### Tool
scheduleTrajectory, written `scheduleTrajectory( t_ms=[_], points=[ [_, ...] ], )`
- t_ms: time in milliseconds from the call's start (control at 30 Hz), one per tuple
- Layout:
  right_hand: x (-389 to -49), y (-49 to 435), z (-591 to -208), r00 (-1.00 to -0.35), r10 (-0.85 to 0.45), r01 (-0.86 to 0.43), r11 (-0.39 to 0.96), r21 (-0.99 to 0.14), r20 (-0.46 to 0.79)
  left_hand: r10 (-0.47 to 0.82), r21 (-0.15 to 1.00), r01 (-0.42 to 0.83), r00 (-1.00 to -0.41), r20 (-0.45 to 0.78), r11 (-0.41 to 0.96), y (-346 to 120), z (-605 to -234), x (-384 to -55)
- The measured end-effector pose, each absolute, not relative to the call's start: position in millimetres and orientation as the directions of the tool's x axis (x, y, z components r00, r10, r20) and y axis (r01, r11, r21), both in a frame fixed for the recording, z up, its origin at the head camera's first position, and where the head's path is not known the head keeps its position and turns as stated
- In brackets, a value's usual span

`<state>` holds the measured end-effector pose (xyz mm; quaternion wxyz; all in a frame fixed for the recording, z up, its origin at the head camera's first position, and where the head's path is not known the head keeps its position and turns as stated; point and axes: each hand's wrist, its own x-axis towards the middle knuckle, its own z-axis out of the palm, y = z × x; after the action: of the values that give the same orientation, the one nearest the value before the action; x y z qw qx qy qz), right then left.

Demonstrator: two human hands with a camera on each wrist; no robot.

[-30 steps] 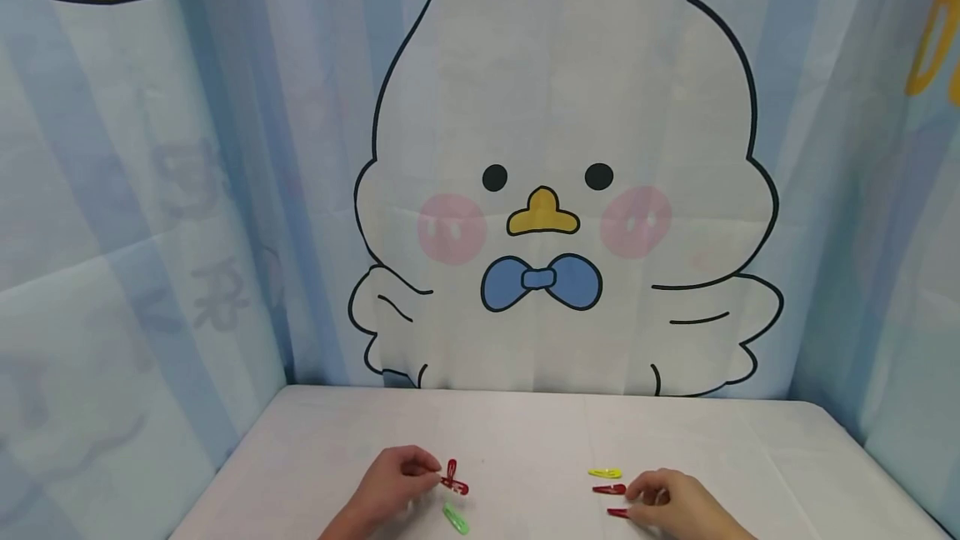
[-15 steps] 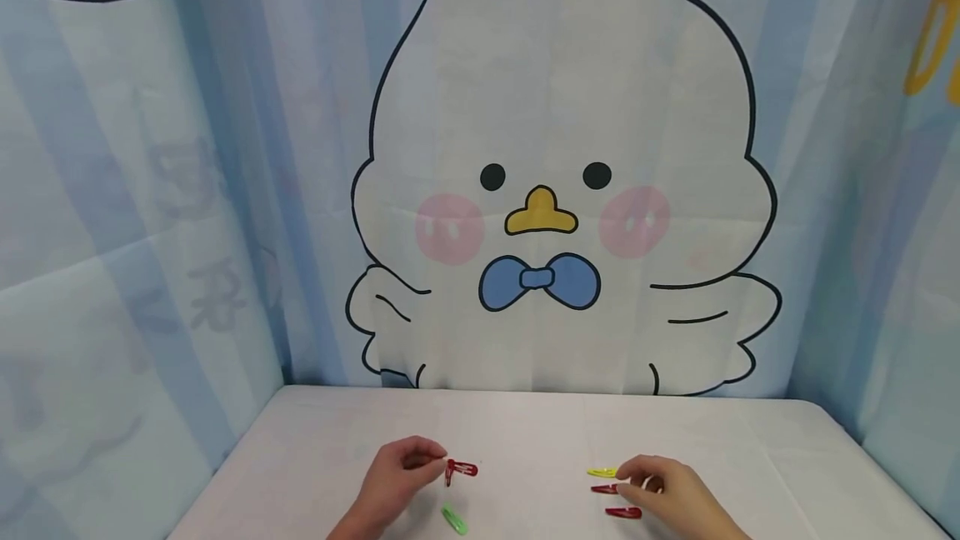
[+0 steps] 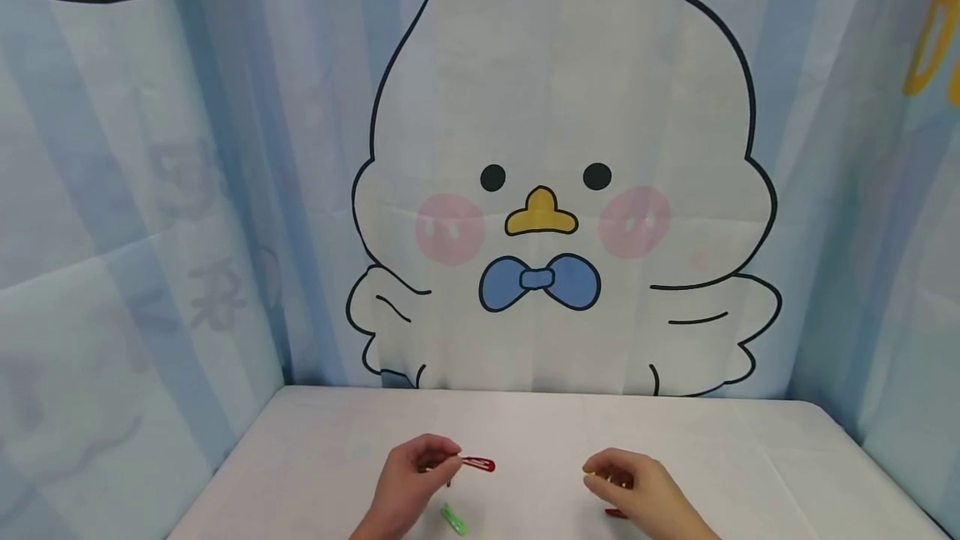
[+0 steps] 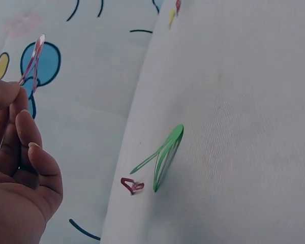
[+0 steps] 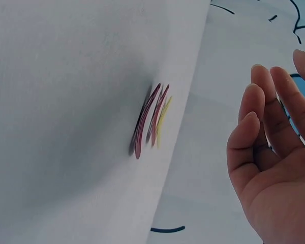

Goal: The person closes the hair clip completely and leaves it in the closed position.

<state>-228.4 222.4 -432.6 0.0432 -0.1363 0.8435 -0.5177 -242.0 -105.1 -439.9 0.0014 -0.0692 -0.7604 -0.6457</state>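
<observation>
In the head view my left hand [image 3: 416, 477] pinches a red snap hair clip [image 3: 480, 464] by one end between thumb and index finger. The left wrist view shows this held clip [image 4: 38, 58] sprung open, raised off the table. Below it lie a green hair clip [image 4: 170, 150], also sprung open, and a second red clip [image 4: 132, 185]. My right hand [image 3: 637, 490] hovers with loosely bent fingers above the clips on the right. In the right wrist view those are two red clips [image 5: 148, 122] and a yellow clip [image 5: 163, 122], lying side by side; nothing shows in that hand [image 5: 274, 152].
A white cloth covers the table [image 3: 540, 423]. Behind it hangs a pale blue curtain [image 3: 322, 148] with a large cartoon bird, and more curtain closes both sides.
My left hand has lifted a red clip and moved right, away from the other red one. The right hand has shifted left across its row of clips, which now mostly lie hidden behind it.
</observation>
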Motion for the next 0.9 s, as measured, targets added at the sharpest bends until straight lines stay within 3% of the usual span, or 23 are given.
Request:
scheduleTrajectory(
  t_ms=[367, 900],
  points=[
    [-227, 194, -433, -0.934, -0.329, -0.249, 0.33, -0.911, 0.136, 0.058, 0.983, 0.153, -0.987, 0.147, 0.106, -86, -437, -235],
    [-225, 166, -428, -0.888, -0.434, -0.24, 0.149, -0.959, 0.154, 0.055, 0.985, 0.15, -0.988, 0.146, 0.082, -63, -441, -225]
  ],
)
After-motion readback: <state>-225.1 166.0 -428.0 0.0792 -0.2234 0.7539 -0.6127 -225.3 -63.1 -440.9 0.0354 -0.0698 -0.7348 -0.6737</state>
